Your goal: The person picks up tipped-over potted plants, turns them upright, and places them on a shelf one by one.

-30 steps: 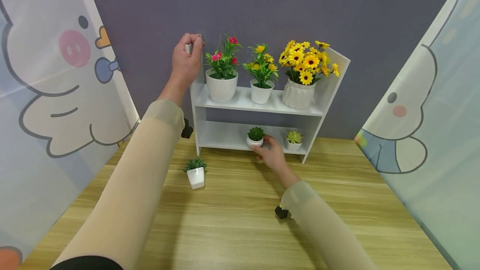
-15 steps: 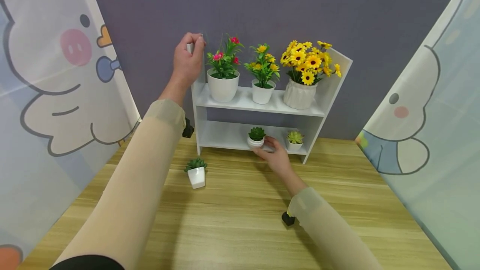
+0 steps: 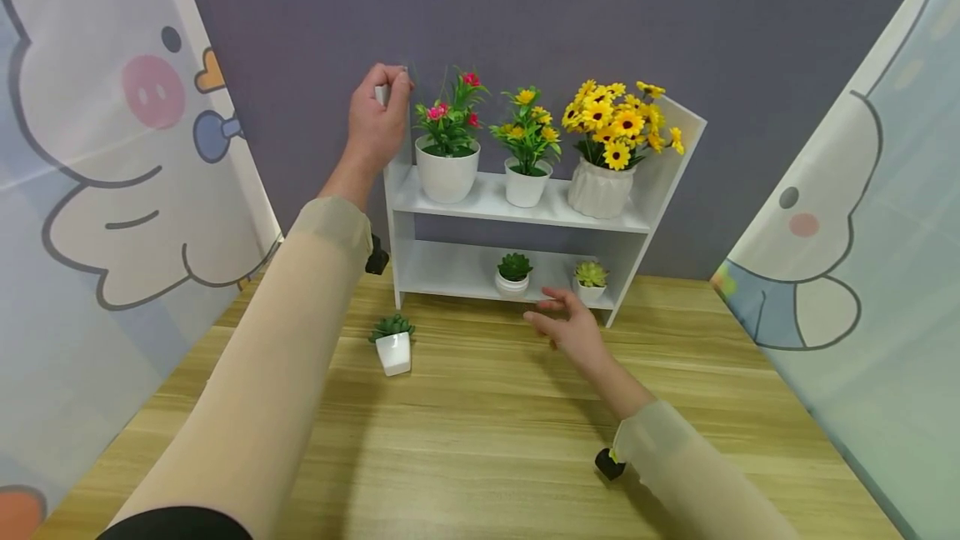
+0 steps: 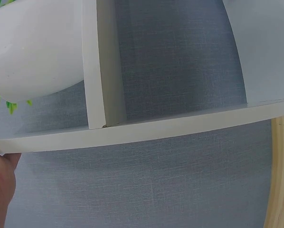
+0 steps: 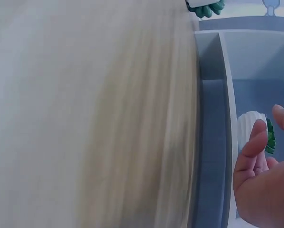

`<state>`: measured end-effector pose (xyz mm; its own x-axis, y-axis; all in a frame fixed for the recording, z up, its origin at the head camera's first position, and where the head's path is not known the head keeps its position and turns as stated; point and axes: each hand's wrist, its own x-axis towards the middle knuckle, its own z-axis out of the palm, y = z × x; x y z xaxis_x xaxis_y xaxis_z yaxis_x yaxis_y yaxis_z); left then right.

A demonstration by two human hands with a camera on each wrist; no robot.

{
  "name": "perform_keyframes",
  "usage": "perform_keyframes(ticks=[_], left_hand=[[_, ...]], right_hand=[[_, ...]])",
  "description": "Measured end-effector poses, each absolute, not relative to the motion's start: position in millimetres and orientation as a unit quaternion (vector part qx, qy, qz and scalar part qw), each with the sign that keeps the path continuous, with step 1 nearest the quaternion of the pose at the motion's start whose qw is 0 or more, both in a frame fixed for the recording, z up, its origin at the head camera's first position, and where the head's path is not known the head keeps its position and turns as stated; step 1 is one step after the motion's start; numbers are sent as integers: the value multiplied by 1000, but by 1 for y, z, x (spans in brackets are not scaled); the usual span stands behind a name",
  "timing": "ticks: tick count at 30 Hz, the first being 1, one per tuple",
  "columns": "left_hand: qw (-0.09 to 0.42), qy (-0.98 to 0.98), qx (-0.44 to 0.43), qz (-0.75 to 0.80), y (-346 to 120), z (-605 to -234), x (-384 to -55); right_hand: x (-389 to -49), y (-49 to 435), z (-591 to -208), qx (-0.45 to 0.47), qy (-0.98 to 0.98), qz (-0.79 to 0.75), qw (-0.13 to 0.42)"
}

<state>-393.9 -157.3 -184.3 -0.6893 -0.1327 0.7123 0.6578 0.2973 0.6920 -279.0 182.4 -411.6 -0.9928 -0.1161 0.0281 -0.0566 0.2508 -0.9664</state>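
A white two-tier shelf stands against the grey wall. At its upper left corner my left hand grips the top of the side panel. On the lower tier sits a dark green succulent in a round ribbed white pot. My right hand hovers in front of that tier, its fingers apart from the pot and holding nothing. To its right is a pale green succulent in a small white pot. Another succulent in a square white pot lies tipped over on the table, left of the shelf.
Along the upper tier stand a pink-flowered plant, a small yellow-flowered plant and a pot of yellow daisies. The wooden table spreads in front. Cartoon-printed curtains hang at both sides.
My right hand has let go of the round ribbed pot and drawn back to the right and toward me. The left hand keeps its grip on the shelf panel.
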Motion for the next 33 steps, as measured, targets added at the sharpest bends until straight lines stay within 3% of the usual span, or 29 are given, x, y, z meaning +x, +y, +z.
perform_keyframes(ticks=[18,33], left_hand=[[361,-718,-179,-567,-160,-185,-395],[355,-728,-179,-558,-158,-184,-395]], right_hand=[[-250,172,-430,-147,807,-542,181],[-239,117,-430,-187,795,-541,203]])
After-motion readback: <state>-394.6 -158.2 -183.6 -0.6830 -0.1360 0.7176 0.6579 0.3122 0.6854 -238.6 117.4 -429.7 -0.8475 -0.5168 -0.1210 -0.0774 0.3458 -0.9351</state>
